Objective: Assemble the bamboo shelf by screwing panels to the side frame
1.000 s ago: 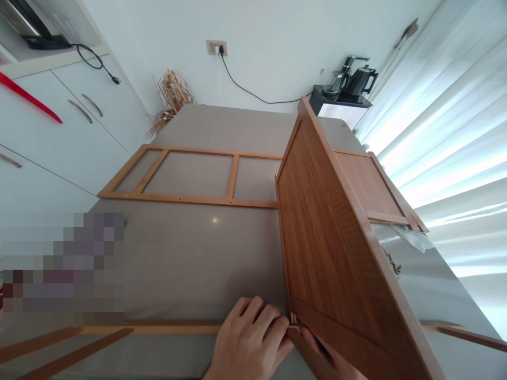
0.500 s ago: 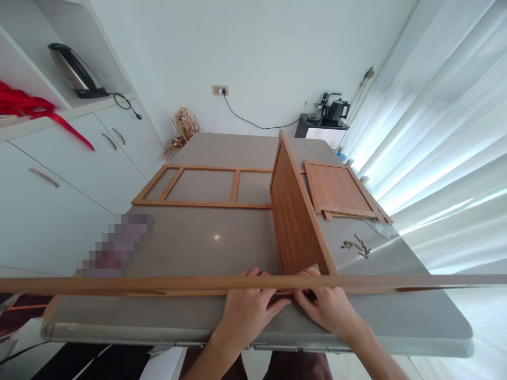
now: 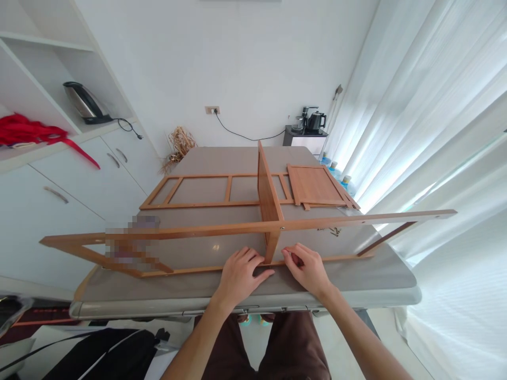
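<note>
Your left hand (image 3: 241,274) lay at the near edge of the table (image 3: 245,158), its fingers bent over the low rail (image 3: 194,271) of the near frame (image 3: 222,230), just left of the post (image 3: 271,245). Its thumb stood apart from the fingers; I could not tell whether you had a grip on the rail. Your right hand (image 3: 307,269) was just right of the post, fingers curled in and the thumb close to them; whether you pinched anything there I could not tell.

The near frame stood upright on its long edge, running left to right across the table in front of you. The upright panel (image 3: 266,192) ran from the post toward the far side, and its far end reached the far frame (image 3: 198,205), which lay flat on the table. I could not tell whether those two were joined.

On the right, a second panel (image 3: 317,184) lay flat, with some screws (image 3: 336,231) nearer to you, seen below the near frame's top rail. Farther right hung the curtain (image 3: 447,105). At the far left, a kettle (image 3: 81,100) stood on the shelf.
</note>
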`<state>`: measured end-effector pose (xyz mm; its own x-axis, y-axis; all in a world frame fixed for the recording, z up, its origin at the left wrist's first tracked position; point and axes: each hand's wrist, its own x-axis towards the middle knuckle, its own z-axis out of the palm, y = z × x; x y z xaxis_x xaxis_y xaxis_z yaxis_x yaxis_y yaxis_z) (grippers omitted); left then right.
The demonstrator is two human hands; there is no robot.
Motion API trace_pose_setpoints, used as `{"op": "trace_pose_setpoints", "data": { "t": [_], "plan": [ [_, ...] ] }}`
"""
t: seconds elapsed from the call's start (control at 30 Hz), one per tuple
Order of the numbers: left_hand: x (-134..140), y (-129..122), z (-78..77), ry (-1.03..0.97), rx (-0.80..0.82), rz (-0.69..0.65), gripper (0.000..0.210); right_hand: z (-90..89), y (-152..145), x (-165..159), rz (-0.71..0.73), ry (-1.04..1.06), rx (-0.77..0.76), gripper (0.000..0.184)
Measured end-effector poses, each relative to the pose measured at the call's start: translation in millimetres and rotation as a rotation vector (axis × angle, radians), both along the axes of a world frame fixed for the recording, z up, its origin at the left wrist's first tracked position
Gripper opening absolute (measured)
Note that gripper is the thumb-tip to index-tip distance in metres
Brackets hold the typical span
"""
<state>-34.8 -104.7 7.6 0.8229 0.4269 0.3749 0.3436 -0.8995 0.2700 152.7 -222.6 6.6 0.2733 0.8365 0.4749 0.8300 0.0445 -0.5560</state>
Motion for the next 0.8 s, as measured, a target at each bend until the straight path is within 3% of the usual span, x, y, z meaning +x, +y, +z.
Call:
{"op": "trace_pose_setpoints", "data": {
  "t": [0.17,0.33,0.5,0.63,0.8],
  "plan": [
    [1.3,-1.5,0.4,-0.006,0.017,0.005,0.034,5.3,-23.7,-2.9,0.048,0.053,-0.077,0.022],
    [-0.8,-1.6,5.8,0.011,-0.037,-0.008,0.033,11.2,-25.7,-9.9,0.046,-0.239,-0.182,0.016],
    [-7.8,5.5,17.1,0.028,-0.209,-0.096,0.021,9.5,-11.2,-16.2,0.065,-0.432,-0.187,0.032],
    [-7.9,9.1,21.6,0.036,-0.205,-0.12,0.02,4.8,-7.6,-18.8,0.078,-0.445,-0.177,0.032],
    [-2.1,10.9,21.5,0.049,-0.133,-0.173,0.016,10.6,-24.8,-16.4,0.11,-0.328,-0.198,0.04]
  ]
}}
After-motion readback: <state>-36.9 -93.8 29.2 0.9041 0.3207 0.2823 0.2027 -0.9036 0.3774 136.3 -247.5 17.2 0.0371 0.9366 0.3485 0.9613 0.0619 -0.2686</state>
